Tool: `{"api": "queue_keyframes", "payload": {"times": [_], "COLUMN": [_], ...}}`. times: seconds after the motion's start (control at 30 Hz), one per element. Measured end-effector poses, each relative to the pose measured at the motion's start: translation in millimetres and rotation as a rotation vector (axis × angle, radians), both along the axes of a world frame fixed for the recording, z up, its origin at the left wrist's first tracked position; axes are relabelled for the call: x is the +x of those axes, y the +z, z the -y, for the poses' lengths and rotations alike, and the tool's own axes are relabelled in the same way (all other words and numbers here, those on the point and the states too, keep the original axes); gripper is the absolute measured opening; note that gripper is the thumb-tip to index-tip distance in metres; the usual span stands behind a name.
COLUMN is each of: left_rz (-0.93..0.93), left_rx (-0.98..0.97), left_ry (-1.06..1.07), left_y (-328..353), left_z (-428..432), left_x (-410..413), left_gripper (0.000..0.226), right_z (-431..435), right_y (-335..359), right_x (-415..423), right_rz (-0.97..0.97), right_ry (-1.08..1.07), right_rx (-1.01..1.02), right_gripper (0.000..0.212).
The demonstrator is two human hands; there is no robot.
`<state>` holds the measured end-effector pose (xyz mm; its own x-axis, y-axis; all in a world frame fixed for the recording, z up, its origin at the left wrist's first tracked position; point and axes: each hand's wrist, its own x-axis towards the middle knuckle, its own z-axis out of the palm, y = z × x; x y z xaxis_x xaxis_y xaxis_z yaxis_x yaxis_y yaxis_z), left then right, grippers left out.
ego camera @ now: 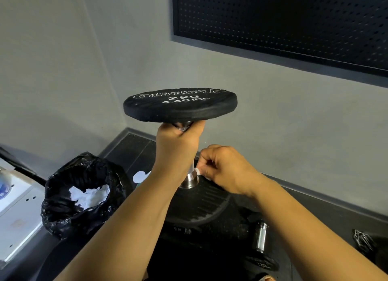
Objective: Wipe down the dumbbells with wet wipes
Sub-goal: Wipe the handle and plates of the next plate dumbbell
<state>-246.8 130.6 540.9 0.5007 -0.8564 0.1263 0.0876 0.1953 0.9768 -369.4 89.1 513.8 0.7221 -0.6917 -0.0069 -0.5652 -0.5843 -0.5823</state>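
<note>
- Dumbbell [180, 105]: upper handle is covered by the gripping left hand [178, 148]. Near part of the lower plate is hidden. Brand lettering along the top plate's rim is too warped to read.
- Wet wipe [197, 172]: only a white edge shows from the pinching right hand [222, 169].
- White box [19, 213]: cut by the left edge.
- Blue round thing [4, 188] above the white box: blurred, unidentifiable.
- Tangled dark item [362, 241], low right: possibly wire clips, too small to tell.
- Perforated panel [283, 18]: cut by the top and right edges.

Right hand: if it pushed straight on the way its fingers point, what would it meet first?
The dumbbell handle, straight ahead of the wipe the right hand pinches; the wipe seems to touch it.
</note>
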Motion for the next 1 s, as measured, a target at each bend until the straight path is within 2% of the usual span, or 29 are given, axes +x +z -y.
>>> {"api": "queue_keyframes", "payload": {"times": [0.07,0.17,0.23,0.33,0.4,0.5,0.6,0.7,0.77,0.83,0.9,1.0], "left_rz": [-0.05,-0.118,-0.146,-0.227,-0.262,-0.275,-0.257,-0.322,-0.379,-0.417,-0.411,-0.414], "left_rx": [0.039,0.077,0.084,0.083,0.077,0.064,0.077,0.172,0.225,0.251,0.258,0.231], "left_ry": [0.003,-0.033,-0.072,-0.102,-0.109,-0.059,0.093,0.276,0.333,0.31,0.26,0.193], "left_y": [-1.1,-2.1,-1.1,-0.3,-0.4,-0.7,-0.6,-0.8,-1.0,-0.4,-0.8,-2.2], "left_z": [0.2,-1.3,-3.0,-3.6,-3.0,0.2,10.0,20.9,24.8,25.3,22.5,18.4], "left_x": [-1.5,-2.6,-2.3,-1.2,-0.1,3.7,6.8,10.1,15.2,20.6,23.2,23.0], "left_gripper": [0.044,0.04,0.037,0.041,0.045,0.039,0.027,0.026,0.029,0.036,0.043,0.045], "right_z": [8.5,19.9,26.6,33.1,35.2,32.6,28.3,15.2,2.7,-3.0,-5.4,-9.7], "right_y": [-5.1,-9.9,-10.5,-12.9,-11.7,-4.3,0.5,7.1,10.7,15.4,23.8,33.5], "right_x": [6.5,13.8,14.0,7.2,3.2,2.5,1.4,1.2,0.9,-2.7,-7.0,-7.9], "right_rz": [-0.032,-0.073,-0.095,-0.072,0.0,0.042,0.141,0.129,0.094,0.033,-0.013,-0.047], "right_ry": [-0.024,-0.112,-0.178,-0.271,-0.357,-0.504,-0.662,-0.736,-0.702,-0.607,-0.476,-0.228], "right_rx": [0.021,0.108,0.265,0.574,0.683,0.605,0.519,0.254,0.143,0.157,0.198,0.092], "right_gripper": [0.008,0.022,0.026,0.017,0.01,0.003,0.018,0.019,0.016,0.015,0.015,0.007]}}
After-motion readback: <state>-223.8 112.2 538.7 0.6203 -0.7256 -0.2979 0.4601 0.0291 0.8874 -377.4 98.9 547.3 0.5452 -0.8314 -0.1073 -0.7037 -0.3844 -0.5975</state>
